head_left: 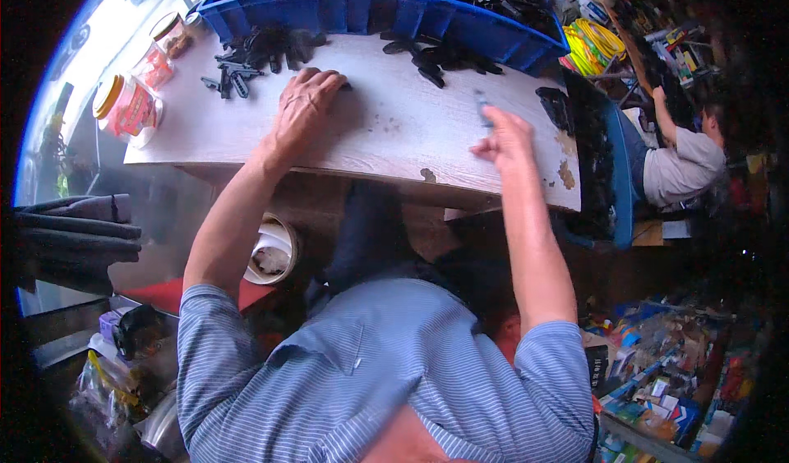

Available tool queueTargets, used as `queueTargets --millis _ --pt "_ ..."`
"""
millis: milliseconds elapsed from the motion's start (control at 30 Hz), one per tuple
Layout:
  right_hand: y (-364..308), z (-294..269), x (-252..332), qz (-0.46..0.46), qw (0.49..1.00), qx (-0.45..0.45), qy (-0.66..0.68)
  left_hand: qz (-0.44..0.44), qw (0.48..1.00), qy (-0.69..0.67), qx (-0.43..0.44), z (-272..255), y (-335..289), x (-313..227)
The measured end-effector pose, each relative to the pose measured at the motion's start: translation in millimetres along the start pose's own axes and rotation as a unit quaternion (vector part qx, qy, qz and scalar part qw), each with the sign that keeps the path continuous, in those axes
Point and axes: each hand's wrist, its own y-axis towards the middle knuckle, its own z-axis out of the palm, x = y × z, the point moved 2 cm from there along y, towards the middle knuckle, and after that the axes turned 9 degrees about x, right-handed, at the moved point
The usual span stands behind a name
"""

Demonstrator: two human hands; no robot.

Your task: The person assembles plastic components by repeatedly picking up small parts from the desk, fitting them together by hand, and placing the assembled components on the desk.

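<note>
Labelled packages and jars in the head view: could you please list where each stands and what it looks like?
Yellow-lidded jar: table's far-left edge, clear plastic, red label.
Brown-lidded jar: behind it, clear, red label.
Boxed packages: lower right on the floor, a colourful heap.
No screens or signs visible.

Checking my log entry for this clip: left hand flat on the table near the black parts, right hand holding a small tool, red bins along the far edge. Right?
Not quite: the bins are blue, not red, as the head view shows. The rest holds: the left hand lies flat on the table near the black parts, and the right hand holds a small tool.
</note>
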Motion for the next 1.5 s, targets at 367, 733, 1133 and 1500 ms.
queueTargets --millis 367,733,1133,1500 --pt "25 -44 12 -0.059 0.988 -0.136 0.032 -0.006 0.998 -0.067 0.001 0 4 -12" --pt "28 61 21 -0.037 0.981 0.015 -0.191 -0.069 0.997 0.006 -0.043 3 4 -19" --pt "28 82 21 -0.099 0.926 -0.022 -0.365 -0.075 0.991 -0.070 0.089 11 26 -88" --pt "-22 76 -4 -0.023 0.985 0.168 -0.033 -0.054 0.993 -0.022 -0.100 -9 3 -94"
